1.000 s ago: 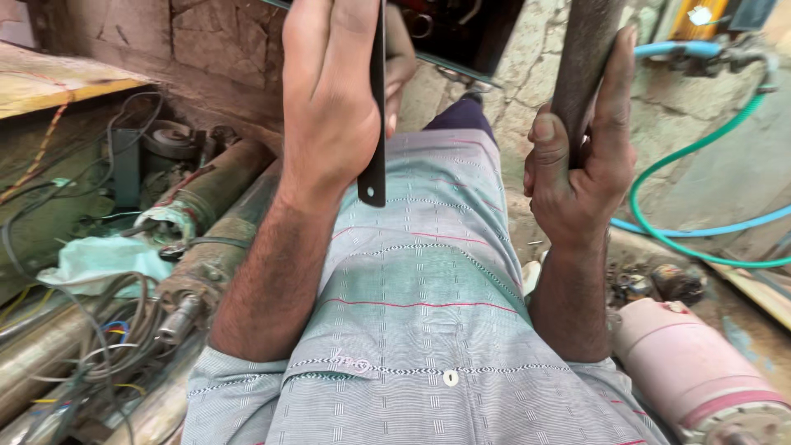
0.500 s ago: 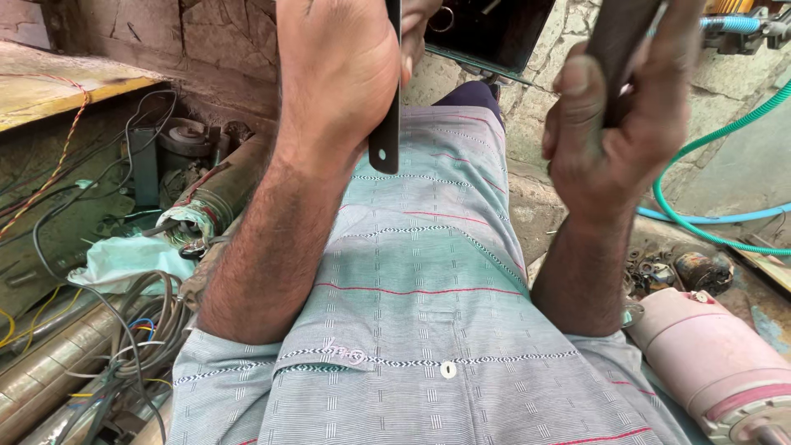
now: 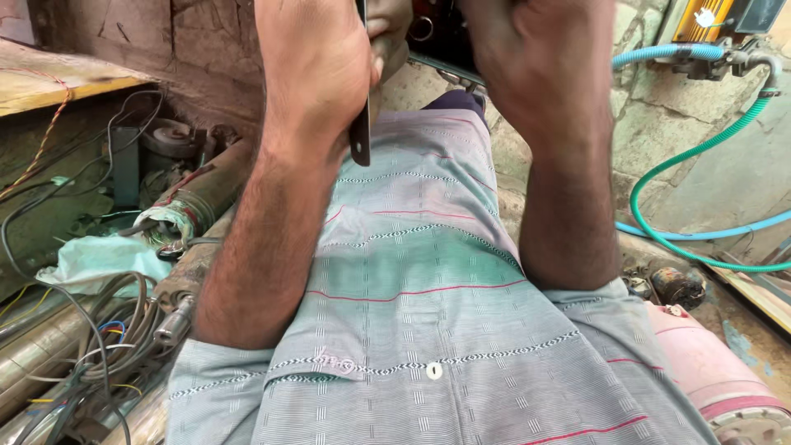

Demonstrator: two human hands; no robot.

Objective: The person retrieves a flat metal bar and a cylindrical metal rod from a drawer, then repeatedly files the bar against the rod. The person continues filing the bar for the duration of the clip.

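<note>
Left of the left hand's fingers (image 3: 387,33), tangled grey cables (image 3: 99,346) and rusty metal cylinders (image 3: 202,194) crowd the way; right of the right fingers, only a looping green hose (image 3: 659,177).

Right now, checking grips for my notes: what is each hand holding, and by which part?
Left hand grips a flat dark metal tool around its upper part. Right hand is fisted, its contents hidden.
</note>
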